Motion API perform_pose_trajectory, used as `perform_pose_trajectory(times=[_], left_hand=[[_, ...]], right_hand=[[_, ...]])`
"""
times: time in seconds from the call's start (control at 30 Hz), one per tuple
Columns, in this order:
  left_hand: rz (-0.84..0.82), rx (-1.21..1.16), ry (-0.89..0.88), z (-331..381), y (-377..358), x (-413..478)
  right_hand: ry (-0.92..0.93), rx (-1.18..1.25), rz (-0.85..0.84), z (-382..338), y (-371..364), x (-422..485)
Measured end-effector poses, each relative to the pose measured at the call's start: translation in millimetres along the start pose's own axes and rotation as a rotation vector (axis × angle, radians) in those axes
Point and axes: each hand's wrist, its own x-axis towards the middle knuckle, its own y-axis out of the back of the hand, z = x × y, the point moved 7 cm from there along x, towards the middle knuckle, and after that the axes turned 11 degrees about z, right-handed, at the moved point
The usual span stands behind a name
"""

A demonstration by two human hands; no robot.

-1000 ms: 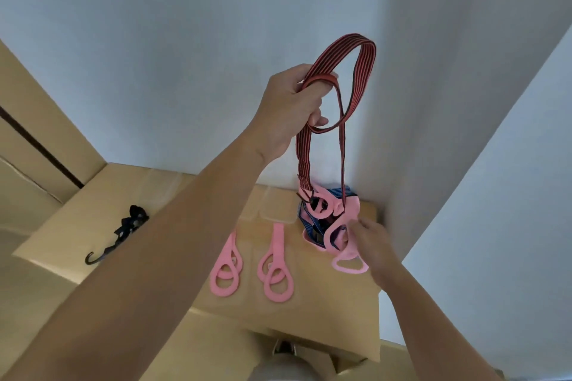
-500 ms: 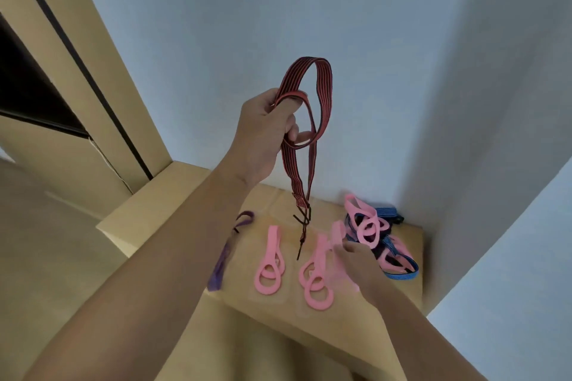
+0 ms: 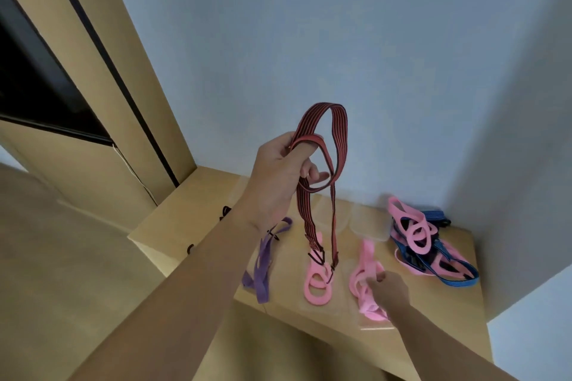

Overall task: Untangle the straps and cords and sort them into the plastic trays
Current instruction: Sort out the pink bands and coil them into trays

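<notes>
Your left hand [image 3: 278, 173] and right hand [image 3: 388, 289] are bare, fingers and wrists alike. Your left forearm [image 3: 192, 288] and right forearm [image 3: 433, 337] are bare too, uncovered from the wrist down to the bottom edge of the view.

The left forearm [image 3: 185, 288] covers the bench's [image 3: 448, 297] left edge. Only two black hook tips [image 3: 226, 212] peek out there, too small to identify. The same arm hides the upper end of the purple strap [image 3: 263, 266]. The right hand [image 3: 388, 288] is blurred and masks part of a pink strap [image 3: 366, 260], so its grip is unreadable. The clear trays [image 3: 370, 227] are barely traceable. The left hand [image 3: 278, 173] conceals the red striped strap's [image 3: 340, 145] path through its fingers.
</notes>
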Motion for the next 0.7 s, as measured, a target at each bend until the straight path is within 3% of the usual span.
perform_pose_trajectory(times=[0.13, 0.23, 0.33, 0.5, 0.57, 0.63, 0.7], left_hand=[[-0.026, -0.006, 0.049, -12, 25, 9], [-0.046, -0.015, 0.072, -19, 40, 16], [-0.053, -0.03, 0.095, -23, 52, 22], [-0.056, -0.082, 0.113, -23, 71, 27], [-0.059, -0.125, 0.128, -21, 78, 28], [-0.063, -0.189, 0.153, -19, 85, 28], [-0.056, -0.25, 0.179, -16, 94, 29]], right_hand=[[-0.227, -0.063, 0.278, -1, 9, -13], [-0.131, 0.179, 0.401, -43, 17, -46], [-0.006, 0.382, 0.253, -93, 16, -77], [0.234, 0.403, -0.33, -163, 1, -131], [0.36, 0.222, -0.358, -178, -6, -143], [0.477, 0.017, -0.247, -189, -14, -146], [0.528, 0.007, -0.172, -199, -24, -148]])
